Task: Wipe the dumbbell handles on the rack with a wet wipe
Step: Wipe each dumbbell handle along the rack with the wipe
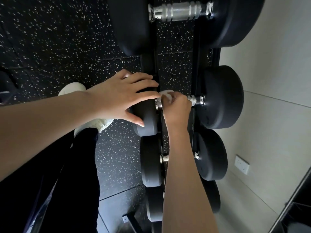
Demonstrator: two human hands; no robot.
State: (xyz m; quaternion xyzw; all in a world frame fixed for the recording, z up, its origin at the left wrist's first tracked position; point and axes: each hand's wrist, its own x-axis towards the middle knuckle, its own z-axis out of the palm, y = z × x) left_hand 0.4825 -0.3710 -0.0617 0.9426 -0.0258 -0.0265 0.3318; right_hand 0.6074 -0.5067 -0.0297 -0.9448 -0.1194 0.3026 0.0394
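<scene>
Curling round a crumpled white wet wipe, the right hand grips it against the knurled chrome handle of a black round-headed dumbbell. The dumbbell lies across the black metal rack, about midway along the rack's row. The right forearm runs along the rack, its wrist slightly bent. The left hand lies open, fingers straight and spread, on the dumbbell's black head at the rack's edge away from the wall, thumb touching its rim.
</scene>
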